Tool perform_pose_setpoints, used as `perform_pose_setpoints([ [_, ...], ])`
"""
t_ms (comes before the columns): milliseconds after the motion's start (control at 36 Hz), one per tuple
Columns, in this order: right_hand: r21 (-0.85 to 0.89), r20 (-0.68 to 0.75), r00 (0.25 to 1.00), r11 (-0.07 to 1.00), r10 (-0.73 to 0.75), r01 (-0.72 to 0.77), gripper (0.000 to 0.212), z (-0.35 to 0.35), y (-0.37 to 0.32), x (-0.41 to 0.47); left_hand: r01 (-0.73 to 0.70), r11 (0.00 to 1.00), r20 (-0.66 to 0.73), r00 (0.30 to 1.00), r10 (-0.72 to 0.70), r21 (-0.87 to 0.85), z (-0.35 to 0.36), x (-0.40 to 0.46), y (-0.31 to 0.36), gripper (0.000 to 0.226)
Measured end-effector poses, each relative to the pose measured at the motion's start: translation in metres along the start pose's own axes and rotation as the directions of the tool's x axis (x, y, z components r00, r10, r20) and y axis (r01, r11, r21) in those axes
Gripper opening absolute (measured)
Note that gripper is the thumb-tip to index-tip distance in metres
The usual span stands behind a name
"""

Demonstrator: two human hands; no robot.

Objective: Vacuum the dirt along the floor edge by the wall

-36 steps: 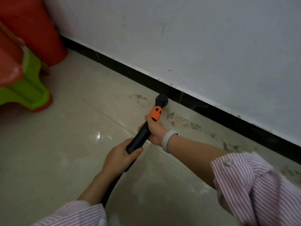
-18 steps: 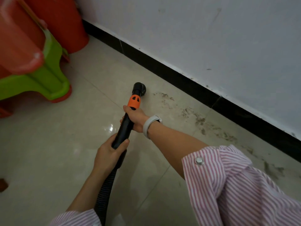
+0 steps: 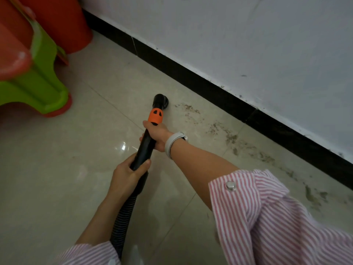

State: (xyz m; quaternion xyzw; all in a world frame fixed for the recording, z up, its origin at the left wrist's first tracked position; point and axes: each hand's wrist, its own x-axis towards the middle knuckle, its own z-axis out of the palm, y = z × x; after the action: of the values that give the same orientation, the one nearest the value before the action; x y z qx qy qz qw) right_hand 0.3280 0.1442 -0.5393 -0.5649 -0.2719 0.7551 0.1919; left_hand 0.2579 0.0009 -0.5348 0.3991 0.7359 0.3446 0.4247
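A black vacuum wand with an orange collar ends in a round black nozzle resting on the beige floor tile. My right hand, with a pale wristband, grips the wand just below the collar. Lower down, my left hand wraps the wand where the ribbed hose begins. Brown dirt lies in a streak along the black baseboard, starting just right of the nozzle and running to the lower right.
A white wall rises above the baseboard. A green and red plastic stool stands at the left, with a red bin behind it in the corner. Open floor tile lies to the left of my arms.
The nozzle has pulled away from the baseboard and shifted left, to the left end of the dirt streak. My view has swung so the stool looks nearer. Both hands keep their grip.
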Motion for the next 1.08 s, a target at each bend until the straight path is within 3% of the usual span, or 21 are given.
perform_pose_setpoints([
  [111, 0.054, -0.047, 0.999, 0.999, -0.004, 0.007, 0.022, -0.01, 0.0, -0.001, -0.019, 1.0, 0.029, 0.999, 0.019, 0.004, 0.005, 0.003, 0.004, 0.01],
  [306, 0.087, -0.118, 0.993, 0.996, -0.016, 0.026, 0.031, -0.026, 0.001, -0.007, -0.048, 0.999, 0.101, 0.994, 0.047, 0.014, 0.014, 0.004, 0.008, 0.015],
  [1083, 0.228, -0.216, 0.976, 0.973, 0.013, 0.038, 0.023, -0.107, 0.022, -0.062, -0.119, 0.985, 0.263, 0.961, 0.082, 0.128, 0.068, -0.035, 0.029, 0.02],
])
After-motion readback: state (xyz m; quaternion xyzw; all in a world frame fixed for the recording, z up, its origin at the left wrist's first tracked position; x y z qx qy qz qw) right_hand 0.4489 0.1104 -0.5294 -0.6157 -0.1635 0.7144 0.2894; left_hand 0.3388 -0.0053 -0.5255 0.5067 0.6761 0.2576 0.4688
